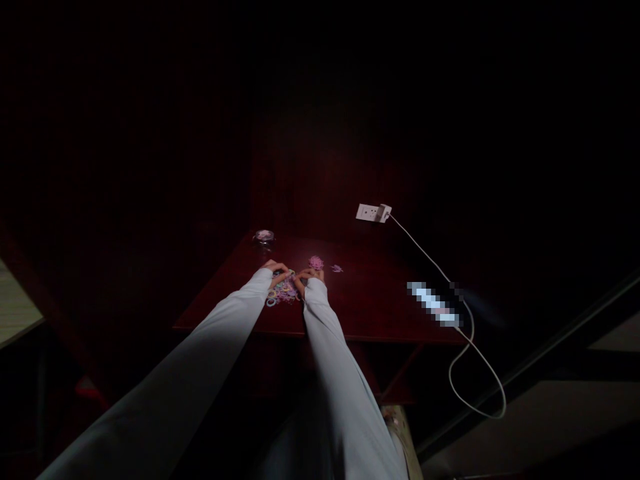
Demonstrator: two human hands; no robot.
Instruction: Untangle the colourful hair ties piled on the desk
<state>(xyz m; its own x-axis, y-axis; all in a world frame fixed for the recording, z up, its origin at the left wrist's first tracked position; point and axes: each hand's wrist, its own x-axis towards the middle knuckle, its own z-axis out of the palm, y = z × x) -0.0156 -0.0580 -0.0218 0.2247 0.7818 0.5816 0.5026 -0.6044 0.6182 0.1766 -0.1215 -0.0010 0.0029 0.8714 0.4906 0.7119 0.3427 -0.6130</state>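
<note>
A pile of small coloured rings, like hair ties (284,291), lies on the dark red table (370,300) between my hands. My left hand (276,268) is at the pile's upper left, fingers pinched over it; what they hold is too small to name. On the right side of the pile, my right hand (309,274) has its fingers drawn together, and anything between them is too small to make out. Just beyond my right hand sits a pink bunch of rings (316,262). A small purple bunch (337,269) lies to its right.
A round clear container (265,236) stands at the table's back left. A white wall socket (367,213) holds a charger (384,213), whose white cable runs to a lit, blurred device (434,305) at the table's right.
</note>
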